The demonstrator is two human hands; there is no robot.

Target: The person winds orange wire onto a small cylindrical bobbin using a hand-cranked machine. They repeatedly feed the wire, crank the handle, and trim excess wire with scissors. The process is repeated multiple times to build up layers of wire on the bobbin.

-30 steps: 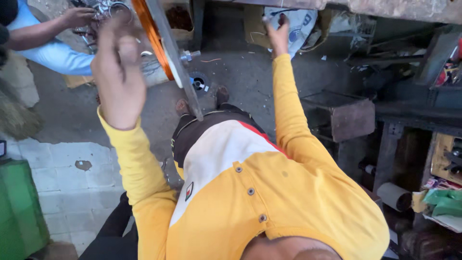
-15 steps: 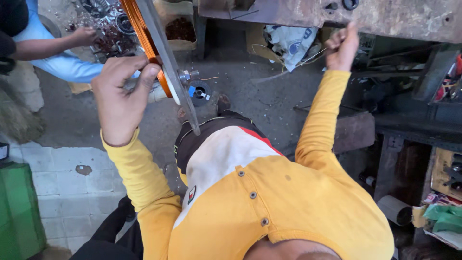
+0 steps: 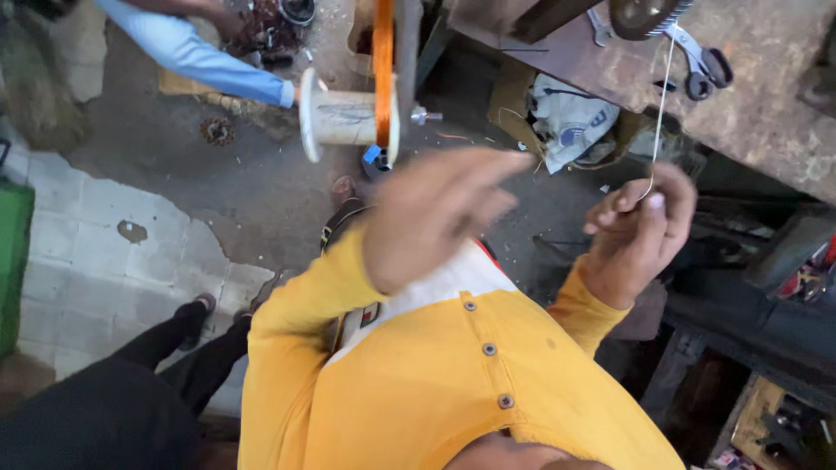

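Nearest the camera is the person's yellow shirt (image 3: pixel 453 392), with both arms raised in front of it. The right hand (image 3: pixel 640 231) is closed in a pinch, thumb and forefinger holding a thin wire (image 3: pixel 659 113) that runs taut up toward a toothed wheel (image 3: pixel 644 16) on the rusty workbench (image 3: pixel 784 96). The left hand (image 3: pixel 435 218) is blurred in mid-air, fingers loosely spread and holding nothing that can be made out; it hangs just below a pale spool (image 3: pixel 347 117) wound partly with orange wire. To do this well, I judge the pinch should stay firm and the strand straight, without kinks, while the free hand steadies the spool so the wire feeds evenly. Farther off, scissors (image 3: pixel 701 61) lie on the bench, a crumpled bag (image 3: pixel 566 122) sits under its edge, and another person's blue sleeve (image 3: pixel 205 65) reaches over the floor.
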